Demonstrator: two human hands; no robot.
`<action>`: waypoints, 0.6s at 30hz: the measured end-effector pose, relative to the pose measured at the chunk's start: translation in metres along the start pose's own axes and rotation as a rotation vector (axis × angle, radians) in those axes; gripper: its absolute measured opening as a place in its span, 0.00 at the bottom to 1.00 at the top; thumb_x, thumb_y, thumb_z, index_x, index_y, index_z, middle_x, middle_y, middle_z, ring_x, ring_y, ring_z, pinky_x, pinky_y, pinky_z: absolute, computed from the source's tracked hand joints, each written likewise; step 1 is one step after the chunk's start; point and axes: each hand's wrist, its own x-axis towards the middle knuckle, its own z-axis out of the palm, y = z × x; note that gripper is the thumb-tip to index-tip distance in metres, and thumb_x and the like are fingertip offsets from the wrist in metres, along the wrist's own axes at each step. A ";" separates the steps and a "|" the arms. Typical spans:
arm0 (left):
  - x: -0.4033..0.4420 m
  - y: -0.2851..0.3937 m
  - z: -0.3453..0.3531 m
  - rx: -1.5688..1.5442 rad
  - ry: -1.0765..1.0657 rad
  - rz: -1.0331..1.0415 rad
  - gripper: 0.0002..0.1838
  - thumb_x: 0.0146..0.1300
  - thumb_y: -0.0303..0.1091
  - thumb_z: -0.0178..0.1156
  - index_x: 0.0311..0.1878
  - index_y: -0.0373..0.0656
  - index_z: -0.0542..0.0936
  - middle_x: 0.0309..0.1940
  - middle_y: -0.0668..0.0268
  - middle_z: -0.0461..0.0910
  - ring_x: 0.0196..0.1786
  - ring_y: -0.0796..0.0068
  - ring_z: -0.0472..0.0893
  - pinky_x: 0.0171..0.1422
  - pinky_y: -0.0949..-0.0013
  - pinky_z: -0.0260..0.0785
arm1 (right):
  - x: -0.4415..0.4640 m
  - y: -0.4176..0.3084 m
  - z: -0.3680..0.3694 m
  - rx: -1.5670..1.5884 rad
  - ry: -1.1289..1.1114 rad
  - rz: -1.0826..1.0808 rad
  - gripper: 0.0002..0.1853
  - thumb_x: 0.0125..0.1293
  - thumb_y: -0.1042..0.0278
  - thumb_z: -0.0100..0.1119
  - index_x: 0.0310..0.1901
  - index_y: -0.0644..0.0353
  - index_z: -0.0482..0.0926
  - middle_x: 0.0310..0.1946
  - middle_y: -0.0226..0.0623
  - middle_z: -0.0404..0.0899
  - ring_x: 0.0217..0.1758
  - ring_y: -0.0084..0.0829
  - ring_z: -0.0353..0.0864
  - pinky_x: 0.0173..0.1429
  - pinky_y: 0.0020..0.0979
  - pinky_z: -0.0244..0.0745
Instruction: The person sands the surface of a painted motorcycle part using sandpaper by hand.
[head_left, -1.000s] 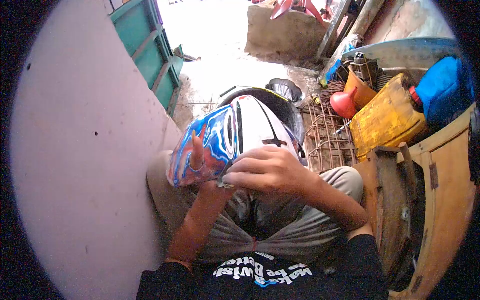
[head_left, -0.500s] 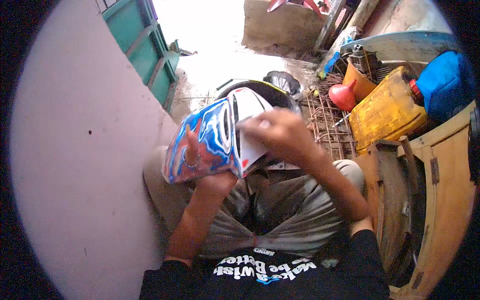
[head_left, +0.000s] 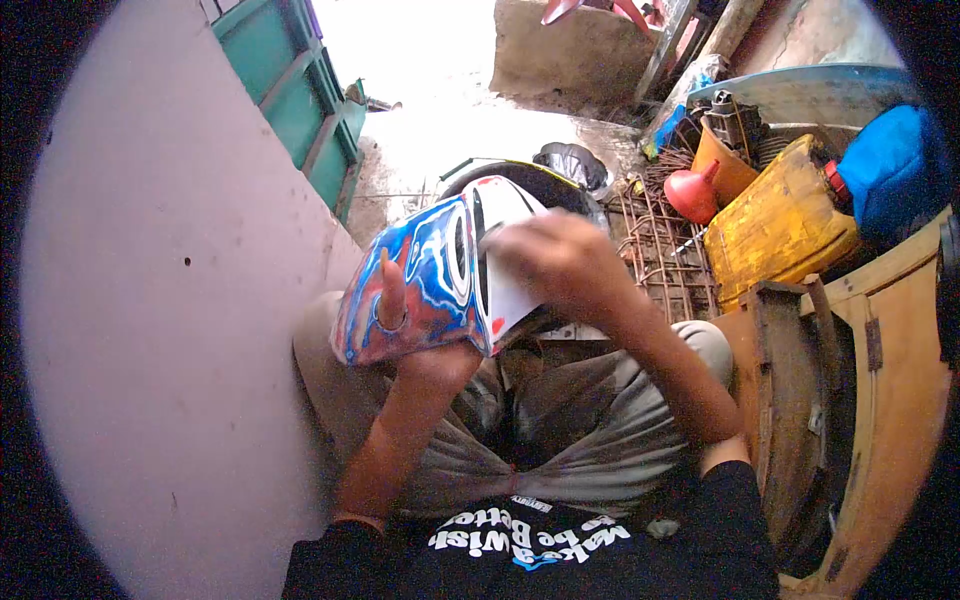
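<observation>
A curved painted panel [head_left: 425,265], patterned in blue, white and faded red, is held tilted above my lap. It looks like a piece of motorcycle bodywork. My left hand [head_left: 436,366] supports it from below, mostly hidden behind it, and one finger sticks up through a hole in its left part. Over the panel's white right side [head_left: 512,300] is my right hand [head_left: 560,258], with its fingers bent together against the surface. Those fingers are somewhat blurred, and what they may pinch is hidden.
A dark round tub [head_left: 545,180] sits beyond the panel, a black plastic bag [head_left: 575,165] behind it. On the right are a rusty metal grid [head_left: 660,250], a red funnel [head_left: 692,192], a yellow jerrycan [head_left: 780,225] and wooden boards [head_left: 890,360]. A pale wall [head_left: 180,330] stands close on the left.
The whole view has shifted slightly. My right hand has moved a little over the panel's white side, while the left keeps the panel in nearly the same position.
</observation>
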 end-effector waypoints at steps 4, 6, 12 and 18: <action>-0.003 -0.002 -0.024 -0.106 0.003 -0.058 0.48 0.69 0.73 0.57 0.80 0.45 0.66 0.74 0.51 0.73 0.75 0.48 0.72 0.84 0.38 0.57 | -0.005 -0.026 -0.004 0.230 0.073 -0.155 0.12 0.63 0.69 0.65 0.49 0.52 0.87 0.45 0.34 0.89 0.47 0.38 0.90 0.51 0.38 0.86; -0.008 -0.005 -0.025 0.310 -0.064 0.182 0.43 0.72 0.67 0.56 0.80 0.46 0.66 0.74 0.53 0.73 0.76 0.50 0.72 0.85 0.39 0.56 | -0.002 -0.036 -0.003 0.335 0.068 -0.271 0.13 0.62 0.68 0.67 0.49 0.52 0.87 0.46 0.34 0.89 0.48 0.38 0.91 0.52 0.38 0.87; -0.005 -0.001 -0.010 0.054 -0.256 -0.004 0.40 0.78 0.63 0.51 0.83 0.48 0.58 0.79 0.57 0.66 0.80 0.59 0.67 0.86 0.46 0.55 | 0.000 -0.004 -0.008 0.261 -0.006 -0.062 0.15 0.61 0.67 0.70 0.50 0.51 0.88 0.48 0.35 0.89 0.53 0.38 0.90 0.56 0.38 0.86; -0.004 -0.003 -0.010 0.058 0.133 0.047 0.46 0.71 0.70 0.56 0.81 0.48 0.63 0.76 0.59 0.71 0.77 0.57 0.70 0.86 0.45 0.54 | 0.005 0.002 -0.005 0.254 0.031 0.005 0.13 0.65 0.66 0.66 0.50 0.48 0.88 0.45 0.37 0.89 0.47 0.37 0.89 0.51 0.40 0.85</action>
